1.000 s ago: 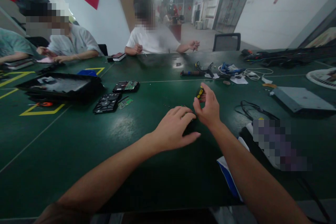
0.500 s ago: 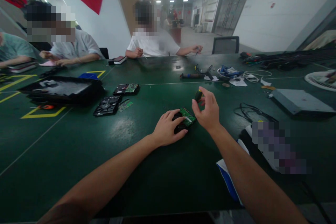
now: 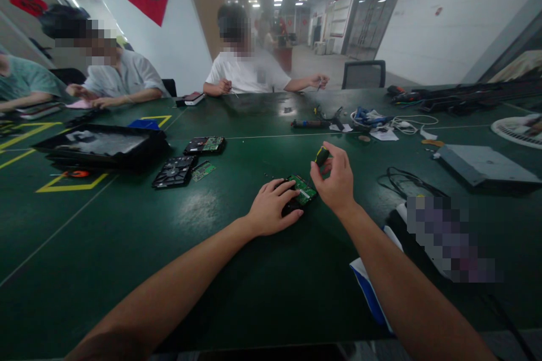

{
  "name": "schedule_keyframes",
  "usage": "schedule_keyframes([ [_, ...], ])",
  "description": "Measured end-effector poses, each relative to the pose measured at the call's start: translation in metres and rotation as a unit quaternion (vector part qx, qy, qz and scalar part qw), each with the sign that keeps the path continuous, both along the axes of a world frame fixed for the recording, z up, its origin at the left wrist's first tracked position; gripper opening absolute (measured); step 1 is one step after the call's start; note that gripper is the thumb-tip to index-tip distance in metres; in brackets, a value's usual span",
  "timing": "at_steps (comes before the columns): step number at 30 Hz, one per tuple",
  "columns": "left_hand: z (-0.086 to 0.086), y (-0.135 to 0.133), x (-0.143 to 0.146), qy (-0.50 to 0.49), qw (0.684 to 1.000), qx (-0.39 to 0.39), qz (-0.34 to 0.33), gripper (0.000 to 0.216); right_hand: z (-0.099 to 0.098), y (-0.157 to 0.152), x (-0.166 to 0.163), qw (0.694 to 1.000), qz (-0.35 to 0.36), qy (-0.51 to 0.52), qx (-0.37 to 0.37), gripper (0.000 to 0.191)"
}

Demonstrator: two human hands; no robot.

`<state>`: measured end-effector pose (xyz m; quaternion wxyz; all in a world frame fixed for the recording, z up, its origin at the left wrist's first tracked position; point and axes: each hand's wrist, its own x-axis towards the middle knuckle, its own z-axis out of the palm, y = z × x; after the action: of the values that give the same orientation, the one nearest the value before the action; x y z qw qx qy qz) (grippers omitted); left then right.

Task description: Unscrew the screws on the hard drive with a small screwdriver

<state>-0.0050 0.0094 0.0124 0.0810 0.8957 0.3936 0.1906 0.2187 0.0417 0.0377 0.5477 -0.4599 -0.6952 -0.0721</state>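
Note:
A small hard drive with a green circuit board (image 3: 301, 190) lies on the green table (image 3: 212, 271) in front of me. My left hand (image 3: 271, 207) rests on its left side, fingers curled over the edge and pressing it down. My right hand (image 3: 336, 180) is closed around a screwdriver with a black and yellow handle (image 3: 322, 155), held upright over the board's right end. The screwdriver's tip is hidden behind my fingers.
Two more drives (image 3: 205, 145) and a loose board (image 3: 202, 170) lie to the left beside a black tray (image 3: 99, 146). Cables, tools and a grey box (image 3: 486, 163) sit to the right. Two people sit across the table, another at far left.
My left hand pulled back from covering the drive, uncovering its green board, and now grips its left edge. The right hand with the screwdriver stayed over the board.

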Motion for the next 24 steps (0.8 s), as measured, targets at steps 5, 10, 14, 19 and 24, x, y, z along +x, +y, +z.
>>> schedule_keyframes([
  [5,0.001,0.0,-0.0002,0.002,1.0,-0.004,-0.001,0.055,0.0003,-0.0008,0.0002,1.0,0.009,-0.008,-0.007,0.056],
  [10,0.0026,-0.0006,0.0,-0.001,1.0,-0.004,-0.003,0.054,0.0005,-0.001,0.0004,1.0,-0.001,-0.007,-0.003,0.055],
  [14,0.0014,-0.0001,0.0002,-0.007,1.0,-0.004,-0.003,0.054,-0.0003,-0.0006,0.0007,1.0,-0.003,-0.005,-0.008,0.054],
  [19,-0.001,0.0009,0.0,-0.005,1.0,0.001,-0.003,0.054,-0.0014,0.0005,-0.0001,1.0,0.015,0.001,-0.01,0.059],
  [24,-0.0017,0.0015,-0.0001,0.002,1.0,0.008,-0.002,0.054,-0.0013,0.0003,-0.0001,1.0,0.018,-0.006,-0.012,0.059],
])
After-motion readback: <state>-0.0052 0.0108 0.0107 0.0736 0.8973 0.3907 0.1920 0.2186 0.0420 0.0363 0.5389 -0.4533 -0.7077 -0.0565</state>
